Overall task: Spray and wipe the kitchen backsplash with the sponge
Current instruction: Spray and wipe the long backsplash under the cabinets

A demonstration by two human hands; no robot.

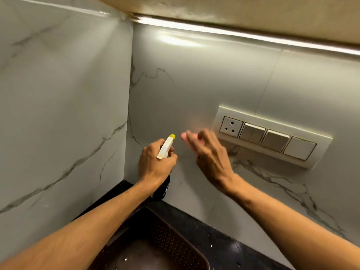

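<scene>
Kitchen corner: glossy white marble-look backsplash (194, 84) with grey veins, lit by a warm light strip under the cabinet (214, 29); a matching side wall panel (58, 114) on the left. Black stone bench (214, 236) below, carrying a brown perforated plastic tray (165, 240). Cream switch plate with one socket and flat rocker switches (272, 137) set in the backsplash to the right. Left grip (155, 164) is wrapped round the neck of a dark spray bottle with white trigger head and yellow nozzle (165, 148), nozzle tipped up toward the back panel near the corner. Right grip (210, 152) is raised just beside the bottle, close to the wall, fingers extended but motion-blurred; a pink smear at the fingertips may be the sponge, cannot tell, so whether this grip holds anything is unclear. No sponge plainly seen elsewhere. Step judged: spraying. To do it well: aim at the bare panel left of the switch plate, keep mist off the socket, shield with the right grip if needed. Short pulls; a glossy face likely sheds runs toward the bench. Wipe top down, and go over the switch plate damp, not wet.
</scene>
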